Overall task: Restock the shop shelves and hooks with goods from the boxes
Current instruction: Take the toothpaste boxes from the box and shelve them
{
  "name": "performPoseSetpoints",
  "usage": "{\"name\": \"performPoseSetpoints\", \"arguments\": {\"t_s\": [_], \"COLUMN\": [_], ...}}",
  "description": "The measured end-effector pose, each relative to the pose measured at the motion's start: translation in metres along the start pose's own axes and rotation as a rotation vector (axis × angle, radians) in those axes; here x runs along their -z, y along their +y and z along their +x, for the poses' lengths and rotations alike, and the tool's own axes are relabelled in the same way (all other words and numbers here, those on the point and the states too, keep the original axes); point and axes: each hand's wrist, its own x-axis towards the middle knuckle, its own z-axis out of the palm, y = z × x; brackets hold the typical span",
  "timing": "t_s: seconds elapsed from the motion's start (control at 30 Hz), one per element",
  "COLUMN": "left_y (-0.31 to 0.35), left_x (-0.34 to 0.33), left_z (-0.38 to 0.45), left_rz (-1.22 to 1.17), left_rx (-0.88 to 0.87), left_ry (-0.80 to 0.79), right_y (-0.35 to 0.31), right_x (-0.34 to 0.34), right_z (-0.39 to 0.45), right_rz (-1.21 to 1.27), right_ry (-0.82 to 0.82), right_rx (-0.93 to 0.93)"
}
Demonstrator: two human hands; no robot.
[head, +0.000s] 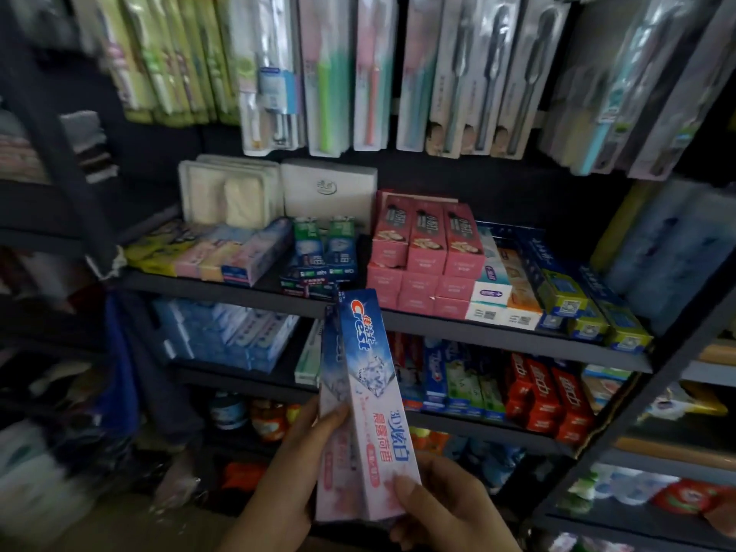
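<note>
We have two Crest toothpaste boxes (368, 396) in hand, held upright and slightly tilted, one behind the other, in front of the shelving. Left hand (286, 468) grips the rear box from the left, thumb curled onto its face. Right hand (442, 500) grips the lower end of the front box, thumb pressed on the pink part near the bottom. Top of the boxes sits level with the front edge of the upper shelf (498, 332), just before the gap between the green toothpaste boxes (324, 249) and the pink toothpaste boxes (422, 249). Further right on that shelf we see blue-and-yellow boxes (577, 296). Shelf below carries red boxes (549, 396) and more blue Crest boxes (434, 372). Toothbrush packs (358, 69) hang in a row above. Left side is blurred; can't tell what's there.
</note>
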Motion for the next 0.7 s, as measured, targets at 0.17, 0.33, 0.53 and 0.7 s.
{"name": "performPoseSetpoints", "arguments": {"t_s": [0.17, 0.33, 0.53, 0.7], "left_y": [0.021, 0.054, 0.107, 0.148], "left_x": [0.037, 0.071, 0.142, 0.153], "left_z": [0.006, 0.015, 0.039, 0.070], "left_rz": [-0.012, -0.034, -0.005, -0.112], "left_rx": [-0.053, -0.095, -0.126, -0.017], "left_ry": [0.102, 0.167, -0.041, -0.159], "right_y": [-0.013, -0.033, -0.060, -0.087], "right_x": [-0.033, -0.066, -0.120, -0.163], "right_z": [0.018, 0.041, 0.080, 0.114], "right_rz": [-0.014, -0.060, 0.048, 0.125], "right_ry": [-0.096, -0.076, 0.019, 0.145], "right_rx": [0.000, 0.034, 0.049, 0.129]}}
